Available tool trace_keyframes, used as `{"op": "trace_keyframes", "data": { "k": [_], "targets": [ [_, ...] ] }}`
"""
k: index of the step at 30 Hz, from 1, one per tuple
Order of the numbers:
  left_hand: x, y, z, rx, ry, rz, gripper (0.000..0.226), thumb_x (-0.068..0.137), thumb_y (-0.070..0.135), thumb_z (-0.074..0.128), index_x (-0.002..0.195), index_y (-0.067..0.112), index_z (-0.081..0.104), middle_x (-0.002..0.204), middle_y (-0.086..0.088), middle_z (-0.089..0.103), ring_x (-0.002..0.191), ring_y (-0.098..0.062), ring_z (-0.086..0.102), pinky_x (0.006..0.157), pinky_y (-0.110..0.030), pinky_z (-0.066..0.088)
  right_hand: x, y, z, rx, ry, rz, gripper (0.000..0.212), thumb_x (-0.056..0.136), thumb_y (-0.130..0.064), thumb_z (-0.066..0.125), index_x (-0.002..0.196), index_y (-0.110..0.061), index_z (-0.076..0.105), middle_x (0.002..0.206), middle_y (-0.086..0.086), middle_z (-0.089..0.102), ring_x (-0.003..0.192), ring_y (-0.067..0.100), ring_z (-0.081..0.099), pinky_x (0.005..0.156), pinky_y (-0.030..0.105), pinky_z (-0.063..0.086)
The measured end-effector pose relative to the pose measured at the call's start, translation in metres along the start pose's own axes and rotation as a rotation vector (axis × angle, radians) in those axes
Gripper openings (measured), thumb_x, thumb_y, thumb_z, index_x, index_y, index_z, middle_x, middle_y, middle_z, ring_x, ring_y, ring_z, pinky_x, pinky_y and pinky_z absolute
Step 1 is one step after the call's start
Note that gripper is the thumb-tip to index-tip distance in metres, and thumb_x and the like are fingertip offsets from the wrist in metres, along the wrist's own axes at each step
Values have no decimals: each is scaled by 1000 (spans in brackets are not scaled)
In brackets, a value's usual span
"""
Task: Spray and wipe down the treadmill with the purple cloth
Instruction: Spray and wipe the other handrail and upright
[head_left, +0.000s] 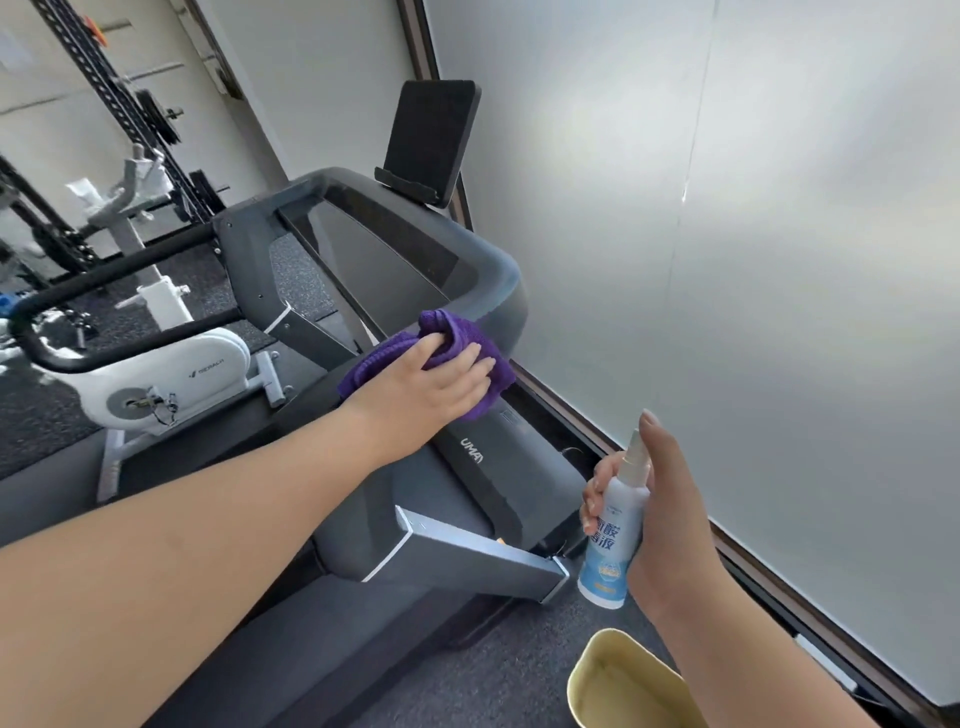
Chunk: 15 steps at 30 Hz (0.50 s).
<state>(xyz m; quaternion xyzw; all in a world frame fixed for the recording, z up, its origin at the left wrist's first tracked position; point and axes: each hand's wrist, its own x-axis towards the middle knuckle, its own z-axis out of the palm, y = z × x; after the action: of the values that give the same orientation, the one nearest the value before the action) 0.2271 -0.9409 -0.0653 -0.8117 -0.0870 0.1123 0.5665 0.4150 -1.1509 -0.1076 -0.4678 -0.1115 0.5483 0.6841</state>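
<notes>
Left hand (426, 384) presses bunched purple cloth (452, 338) (ribbed) on treadmill (483, 467); right hand (660, 509) grips spray bottle (615, 525).

Both forearms bare, no sleeves; long nails on fingers (649, 421).
</notes>
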Motion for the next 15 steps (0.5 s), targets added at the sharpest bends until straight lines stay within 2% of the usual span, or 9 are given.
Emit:
{"op": "trace_keyframes", "data": {
  "k": [3, 6, 10, 15],
  "targets": [
    [-23, 5, 3, 0, 3, -10, 61, 100, 31, 45, 158, 15, 36, 166, -6, 31, 151, -27, 33, 114, -56, 26, 1, 3, 5, -5, -37, 31, 64, 93, -62, 57, 60, -9, 47, 59, 13, 46, 50, 27, 43, 48, 29, 41],
    [-50, 10, 4, -11, -17, -17, 60, 99, 19, 27, 158, 14, 34, 167, -6, 30, 151, -26, 33, 114, -56, 24, 0, 6, 13, -36, -71, 74, 67, 94, -64, 54, 59, -8, 46, 56, 13, 47, 49, 27, 43, 48, 30, 42],
    [-88, 17, 3, -47, -69, -29, 64, 97, 13, 18, 160, 13, 29, 169, -8, 25, 152, -27, 30, 116, -55, 24, -6, 12, 28, -23, -95, 107, 66, 93, -63, 56, 59, -7, 46, 56, 13, 45, 48, 26, 41, 47, 27, 40],
    [-131, 22, 3, -88, -67, -9, 65, 96, 12, 22, 161, 12, 27, 170, -9, 22, 154, -27, 28, 118, -54, 22, -14, 25, 43, -23, -108, 120, 64, 91, -63, 58, 61, -7, 46, 58, 13, 45, 49, 25, 42, 47, 28, 41]
  ]
}}
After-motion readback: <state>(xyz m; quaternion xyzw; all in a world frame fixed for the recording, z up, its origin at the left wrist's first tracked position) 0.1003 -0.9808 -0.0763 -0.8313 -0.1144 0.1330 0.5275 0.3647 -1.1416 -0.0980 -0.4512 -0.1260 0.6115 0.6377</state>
